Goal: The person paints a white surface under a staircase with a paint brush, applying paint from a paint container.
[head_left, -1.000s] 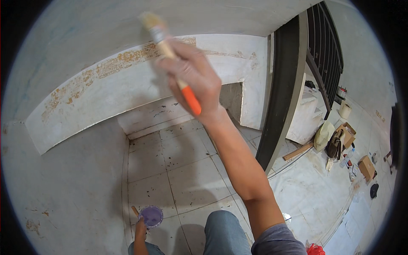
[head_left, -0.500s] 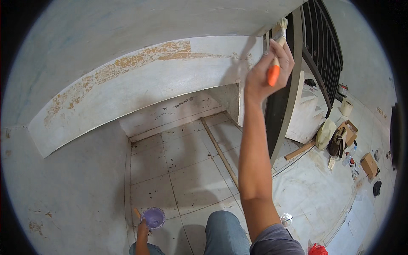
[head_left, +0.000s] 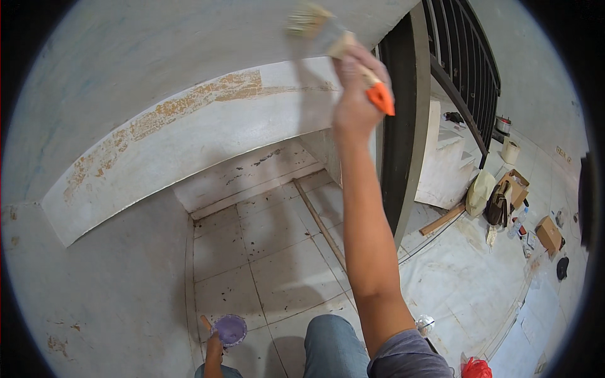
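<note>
My right hand [head_left: 362, 88], raised on an outstretched arm, is closed round the wooden handle of a flat paintbrush [head_left: 341, 45] with an orange end. The pale bristles, blurred by motion, are at the grey sloping surface [head_left: 189, 38] above the white beam; whether they touch it I cannot tell. Worn, tan patches mark the beam [head_left: 208, 132]. Low down, my left hand [head_left: 214, 345] grips a small round tub [head_left: 230, 330] with purple inside and a smeared rim. A wooden stick or handle [head_left: 206, 323] shows beside that hand.
A dark metal post [head_left: 403, 94] and black railing [head_left: 463, 69] stand right of my arm. A long pole [head_left: 318, 220] lies on the tiled floor. Farther right are a cardboard box [head_left: 548, 235], a dark bag [head_left: 498, 205] and a wooden plank [head_left: 442, 219]. A red plastic bag [head_left: 476, 368] lies near my right side.
My right hand has swung the paintbrush left, away from the corner by the post, and the brush now tilts left. My left hand still holds the tub low down.
</note>
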A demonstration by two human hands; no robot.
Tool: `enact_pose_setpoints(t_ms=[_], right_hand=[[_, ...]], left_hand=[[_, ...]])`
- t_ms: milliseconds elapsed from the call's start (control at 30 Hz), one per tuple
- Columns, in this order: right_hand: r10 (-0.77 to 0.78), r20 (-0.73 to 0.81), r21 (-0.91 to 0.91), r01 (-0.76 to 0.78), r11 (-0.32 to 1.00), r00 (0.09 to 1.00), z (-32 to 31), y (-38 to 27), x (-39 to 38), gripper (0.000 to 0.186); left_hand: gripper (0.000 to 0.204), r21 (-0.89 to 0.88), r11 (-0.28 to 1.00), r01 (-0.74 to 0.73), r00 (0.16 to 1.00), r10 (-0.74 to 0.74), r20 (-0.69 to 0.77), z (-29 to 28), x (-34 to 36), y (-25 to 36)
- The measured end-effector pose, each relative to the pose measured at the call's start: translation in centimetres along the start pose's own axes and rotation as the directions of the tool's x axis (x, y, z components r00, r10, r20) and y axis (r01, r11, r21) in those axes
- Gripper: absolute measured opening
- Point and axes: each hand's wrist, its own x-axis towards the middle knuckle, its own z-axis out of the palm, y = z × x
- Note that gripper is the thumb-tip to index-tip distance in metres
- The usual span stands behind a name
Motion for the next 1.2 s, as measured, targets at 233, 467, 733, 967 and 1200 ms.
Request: enact_pose_setpoints(t_ms=[233,467,733,967,1200], right_hand=[[-0.28,-0.229,-0.475,0.144,0.868,0.932,-3.9,-0.4,2.0,0.014],[-0.397,0.201,-0.239,0.437,0.867,0.896,2.0,-1.5,-2.2,0.023],[-0.433,0.01,-0.598,0.353,0.72,0.901,-5.2,0.1,3.0,0.02],[-0.015,-0.025,-0.319,0.006,0.948,1.0,-12.6,-2.6,-1.1,0.017],[-0.152,0.224,-0.635,0.263,0.727,0.963,-11.4,-3.7,0.0,0.025]], left_hand=[[0.041,-0.013,1.0,0.004,1.0,-0.005,-0.024,-0.5,0.4,-0.4],[0.041,-0.038,0.998,-0.055,0.996,0.052,-0.078,-0.9,0.9,-1.0],[0.05,0.07,0.997,0.011,1.0,-0.011,-0.001,0.1,-1.1,0.6],[0.042,-0.018,0.997,-0.08,0.995,0.079,-0.066,0.3,-0.6,0.1],[0.041,-0.029,0.997,-0.067,0.997,0.066,-0.035,0.5,-0.8,0.8]])
